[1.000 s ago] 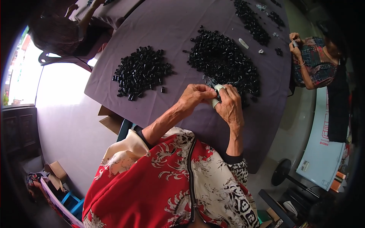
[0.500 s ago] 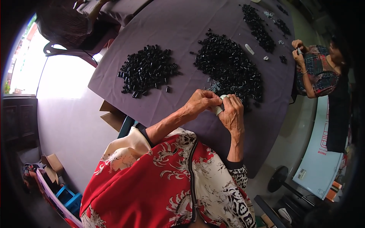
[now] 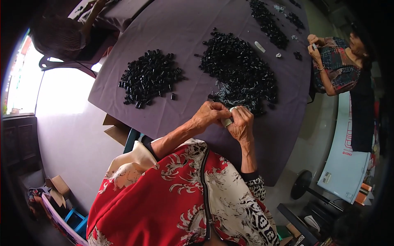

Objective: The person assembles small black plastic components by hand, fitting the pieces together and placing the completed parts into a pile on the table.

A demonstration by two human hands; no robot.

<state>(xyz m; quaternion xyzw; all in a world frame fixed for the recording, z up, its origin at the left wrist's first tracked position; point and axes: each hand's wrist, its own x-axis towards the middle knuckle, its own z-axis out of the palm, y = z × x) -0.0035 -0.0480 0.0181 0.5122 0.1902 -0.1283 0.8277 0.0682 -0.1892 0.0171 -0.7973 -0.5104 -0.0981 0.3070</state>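
Note:
My left hand (image 3: 210, 115) and my right hand (image 3: 243, 125) meet above the table, just on the near side of a large pile of small black cylindrical parts (image 3: 242, 61). Both hands are closed, fingertips pinched together. A pale, cloth-like wrap (image 3: 227, 121) shows at the right hand's fingers. Whatever small piece is between the fingertips is too hidden to name. Thin grey pin-like pieces (image 3: 225, 93) lie at the pile's near edge, right beyond my hands. Farther left is a smaller pile of black parts (image 3: 150, 78), with one loose black part (image 3: 174, 96) beside it.
A purple-grey cloth covers the table (image 3: 184, 33). A white oval piece (image 3: 259, 46) and more black parts (image 3: 269, 24) lie farther off. Another person (image 3: 336, 65) works at the right edge; someone else (image 3: 61, 37) sits upper left. A cardboard box (image 3: 117, 130) stands below the table's left edge.
The whole view has shifted slightly, so the table and piles appear farther left. My hands stay pinched together and sit a little nearer my body; more of the grey pieces shows.

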